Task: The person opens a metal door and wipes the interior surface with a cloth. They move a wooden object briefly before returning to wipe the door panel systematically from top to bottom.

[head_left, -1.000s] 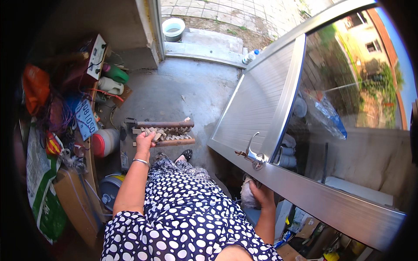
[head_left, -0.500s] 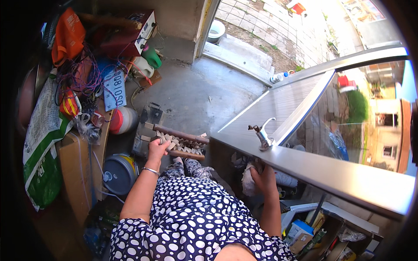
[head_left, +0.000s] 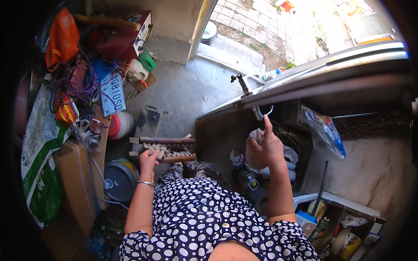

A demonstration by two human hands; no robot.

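My left hand (head_left: 149, 160) is closed round one end of a small folding stool (head_left: 169, 140) with wooden bars and pale woven straps, held in front of my knees. My right hand (head_left: 269, 150) is raised beside the door (head_left: 300, 87). Its fingers are curled on a crumpled whitish cloth or bag (head_left: 254, 135); I cannot tell which. The index finger points up at the metal door handle (head_left: 257, 114) and seems to touch it. The door stands partly ajar and is seen nearly edge-on.
On the left are a grey lidded bucket (head_left: 119, 180), cardboard (head_left: 74, 174), a green-and-white sack (head_left: 39, 182), tangled wires and a red machine (head_left: 126, 37). A box of tools (head_left: 335, 230) sits at the lower right. Beyond the doorway lies a concrete step (head_left: 233, 54).
My right hand has risen from beside my hip to the handle, with the crumpled thing in it. The door has swung to a narrower angle. The stool has shifted slightly left in view.
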